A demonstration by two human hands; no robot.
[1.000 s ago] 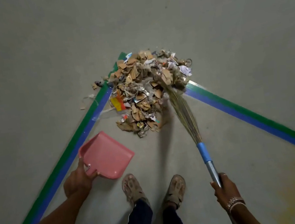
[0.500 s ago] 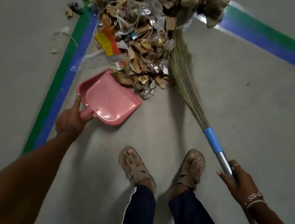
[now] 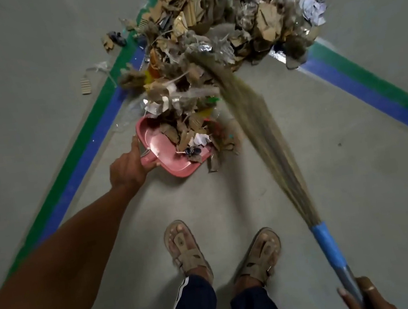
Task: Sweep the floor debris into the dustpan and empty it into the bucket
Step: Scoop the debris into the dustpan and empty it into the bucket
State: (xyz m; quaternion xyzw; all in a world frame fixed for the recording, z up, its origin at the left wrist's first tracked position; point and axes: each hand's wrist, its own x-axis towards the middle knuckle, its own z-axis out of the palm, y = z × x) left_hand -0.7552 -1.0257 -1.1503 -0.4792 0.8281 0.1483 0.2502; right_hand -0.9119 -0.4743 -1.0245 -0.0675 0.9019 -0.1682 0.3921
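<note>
A pink dustpan [image 3: 163, 151] lies on the grey floor with cardboard scraps and paper piled over its front half. My left hand [image 3: 129, 168] grips its short handle, index finger stretched along the pan's rim. A big debris pile [image 3: 226, 20] of cardboard, foil and crumpled paper spreads beyond it, at the top of the view. A grass broom [image 3: 252, 111] slants from the pile down to the lower right, its bristles blurred against the debris by the pan. My right hand [image 3: 362, 299] grips the broom's metal shaft, just below its blue band, at the bottom edge.
Green and blue floor tape [image 3: 91, 141] runs diagonally on the left, and another strip [image 3: 377, 93] on the right; they meet under the pile. Loose scraps [image 3: 85, 84] lie left of the tape. My sandalled feet [image 3: 187, 251] stand just behind the dustpan. No bucket is in view.
The broom's bristles have swung left through the pile and pushed debris onto the dustpan, which was bare before. The view has come closer and my left hand still holds the pan.
</note>
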